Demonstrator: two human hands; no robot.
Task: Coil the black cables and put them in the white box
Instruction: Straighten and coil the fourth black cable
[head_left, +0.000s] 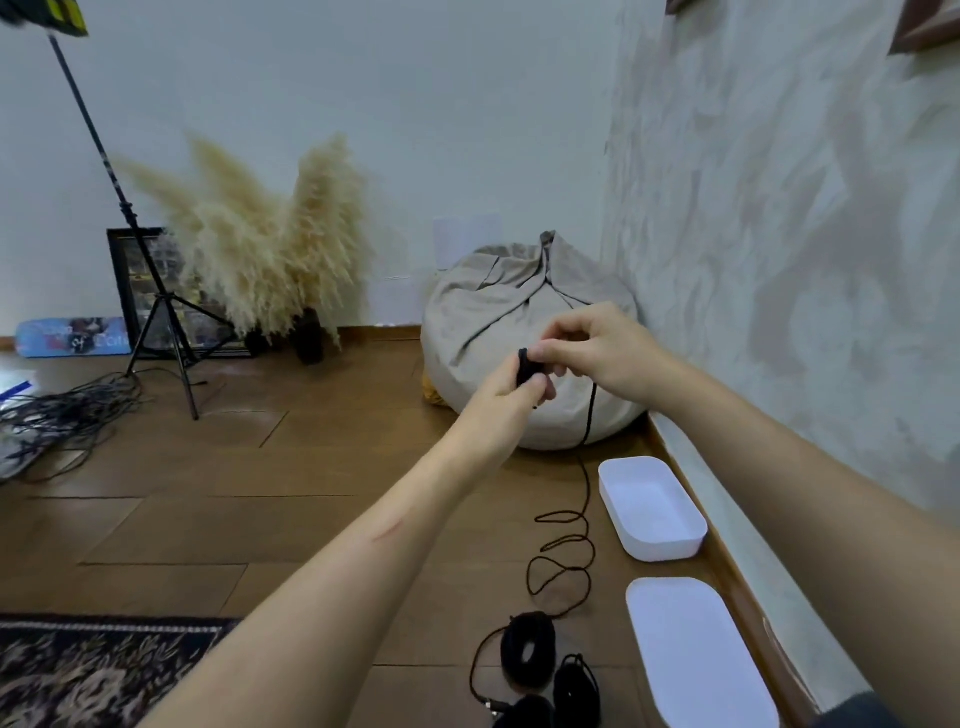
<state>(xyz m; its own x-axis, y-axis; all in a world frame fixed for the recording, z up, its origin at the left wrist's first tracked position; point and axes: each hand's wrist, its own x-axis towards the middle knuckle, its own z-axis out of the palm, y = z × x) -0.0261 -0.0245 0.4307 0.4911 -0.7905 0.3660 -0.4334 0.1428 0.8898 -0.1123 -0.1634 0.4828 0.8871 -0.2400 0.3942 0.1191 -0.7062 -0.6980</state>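
Note:
Raised in front of me, my left hand (511, 387) pinches the top end of a black cable (589, 415), a small dark bundle of it showing between the fingers. My right hand (597, 348) pinches the same cable just to the right. From the hands the cable hangs down and lies in loose loops (563, 556) on the wooden floor. Coiled black cables (527, 652) lie on the floor near the bottom edge. The white box (670, 540) stands open and empty by the wall, right of the loops.
A white lid (696, 660) lies on the floor nearer to me than the box. A grey beanbag (498, 312) sits in the corner behind my hands. At left stand a light tripod (166, 312), pampas grass (270, 244) and a tangle of cables (67, 410). A patterned rug (93, 670) covers the bottom left.

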